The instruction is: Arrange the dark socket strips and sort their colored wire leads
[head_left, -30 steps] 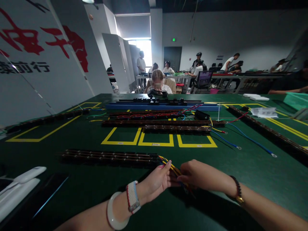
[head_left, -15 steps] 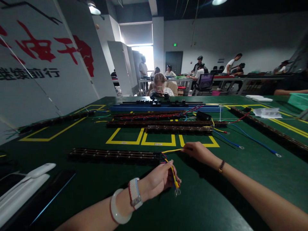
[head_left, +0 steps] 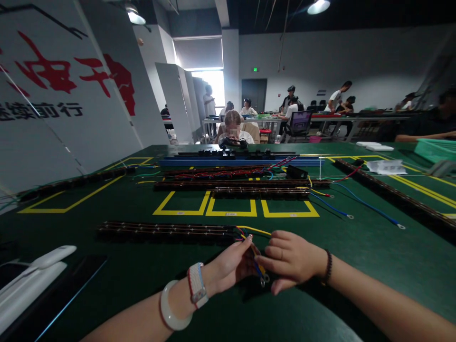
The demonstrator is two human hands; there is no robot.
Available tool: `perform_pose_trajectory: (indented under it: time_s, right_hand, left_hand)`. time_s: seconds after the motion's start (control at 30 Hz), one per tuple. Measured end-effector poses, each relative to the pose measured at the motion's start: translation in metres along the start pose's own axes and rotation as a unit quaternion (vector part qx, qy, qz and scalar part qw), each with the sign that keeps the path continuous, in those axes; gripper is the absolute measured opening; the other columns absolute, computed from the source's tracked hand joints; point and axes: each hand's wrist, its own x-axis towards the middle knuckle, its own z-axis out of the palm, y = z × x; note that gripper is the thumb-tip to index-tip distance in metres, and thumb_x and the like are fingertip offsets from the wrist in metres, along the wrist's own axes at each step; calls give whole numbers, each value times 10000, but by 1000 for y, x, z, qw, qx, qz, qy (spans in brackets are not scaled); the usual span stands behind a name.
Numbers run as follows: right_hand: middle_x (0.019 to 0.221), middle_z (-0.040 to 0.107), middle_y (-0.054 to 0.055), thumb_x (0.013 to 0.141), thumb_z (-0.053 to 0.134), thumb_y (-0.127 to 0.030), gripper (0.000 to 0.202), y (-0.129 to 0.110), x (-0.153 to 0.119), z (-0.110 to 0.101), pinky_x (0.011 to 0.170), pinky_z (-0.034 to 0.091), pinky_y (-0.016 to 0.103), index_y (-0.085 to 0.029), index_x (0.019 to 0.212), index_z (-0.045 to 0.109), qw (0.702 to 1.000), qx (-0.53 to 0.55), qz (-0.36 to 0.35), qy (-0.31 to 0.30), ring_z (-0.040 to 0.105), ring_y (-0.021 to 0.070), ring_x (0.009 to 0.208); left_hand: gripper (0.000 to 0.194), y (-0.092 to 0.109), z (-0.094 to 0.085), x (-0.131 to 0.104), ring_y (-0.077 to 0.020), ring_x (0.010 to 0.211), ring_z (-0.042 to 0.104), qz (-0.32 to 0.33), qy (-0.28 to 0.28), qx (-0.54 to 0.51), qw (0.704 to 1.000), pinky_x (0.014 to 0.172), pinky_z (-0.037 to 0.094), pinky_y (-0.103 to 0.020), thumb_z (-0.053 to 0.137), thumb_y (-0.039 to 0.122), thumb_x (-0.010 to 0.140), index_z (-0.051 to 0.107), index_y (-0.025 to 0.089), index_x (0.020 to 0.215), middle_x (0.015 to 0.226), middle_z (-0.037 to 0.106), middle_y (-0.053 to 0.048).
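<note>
My left hand (head_left: 237, 266) is closed around a bundle of wires with blue (head_left: 257, 267) and yellow insulation, and their metal ring terminals (head_left: 262, 281) stick out below the fingers. The wires come from the right end of a long dark strip (head_left: 164, 232) with copper-coloured bars, lying on the green table. My right hand (head_left: 294, 259) is beside the bundle, its fingertips at the wires and its thumb apart from the fingers. A separate yellow wire (head_left: 252, 229) runs from the strip's end to behind my right hand, where its far part is hidden.
More dark strips (head_left: 242, 184) with loose wires lie beyond, near a blue rail (head_left: 242, 161). Another strip (head_left: 395, 194) slants along the right. A white device (head_left: 39, 280) and a dark flat panel (head_left: 71, 294) are at the left front. A person (head_left: 233, 133) sits across the table.
My right hand has come down and towards my left hand, its thumb now spread from the fingers. The yellow wire hangs lower. My left hand keeps its hold on the bundle.
</note>
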Motion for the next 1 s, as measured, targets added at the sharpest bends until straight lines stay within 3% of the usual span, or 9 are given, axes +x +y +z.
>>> perform_pose_trajectory:
  time_s: [0.07,0.17,0.37,0.53,0.83,0.9,1.0]
  right_hand:
    - [736,597,27,923,490,-366,331,-7,4,4,669,406,315,-107,1103,591,998,-23,-55,-8,506,142,640]
    - [745,606,21,918,497,-203,230,-11,4,9,699,411,299,-106,1104,591,999,-23,-33,-6,513,131,664]
    - [786,610,42,926,476,-266,223,-12,8,7,667,402,299,-153,1073,599,987,112,108,38,509,149,722]
    - [805,598,52,946,429,-274,221,-13,15,5,715,425,293,-154,1020,600,962,200,183,36,522,139,762]
    - [745,605,36,907,505,-189,141,-13,19,-4,701,450,299,-123,987,601,999,38,34,-6,536,145,712]
    - [748,611,44,919,507,-240,166,-11,17,-4,687,459,280,-124,984,606,995,67,73,0,546,143,717]
    - [759,622,47,938,476,-328,233,-4,12,-1,635,449,238,-143,950,617,967,164,196,20,559,123,693]
  left_hand:
    - [265,0,2,1,-80,578,546,-1,-8,-6,1000,558,424,-198,542,399,865,518,142,800,688,579,6]
    - [269,0,5,1,-71,545,528,-3,-10,1,1000,542,425,-196,510,402,882,507,147,797,676,558,15]
    - [264,2,4,0,-78,533,531,11,0,40,999,554,443,-218,464,401,904,512,147,851,664,546,12]
    - [273,1,-2,1,-85,566,553,12,-20,39,999,551,437,-217,519,424,872,495,154,908,714,555,7]
    - [273,-5,-1,6,-78,574,528,33,0,35,999,570,441,-222,541,420,863,505,149,872,688,556,17]
    - [267,-2,3,2,-75,581,534,30,14,45,998,570,431,-216,505,416,884,502,149,878,704,563,9]
    - [238,3,9,-5,-63,551,518,21,46,73,996,553,404,-206,469,389,906,491,152,903,692,554,15]
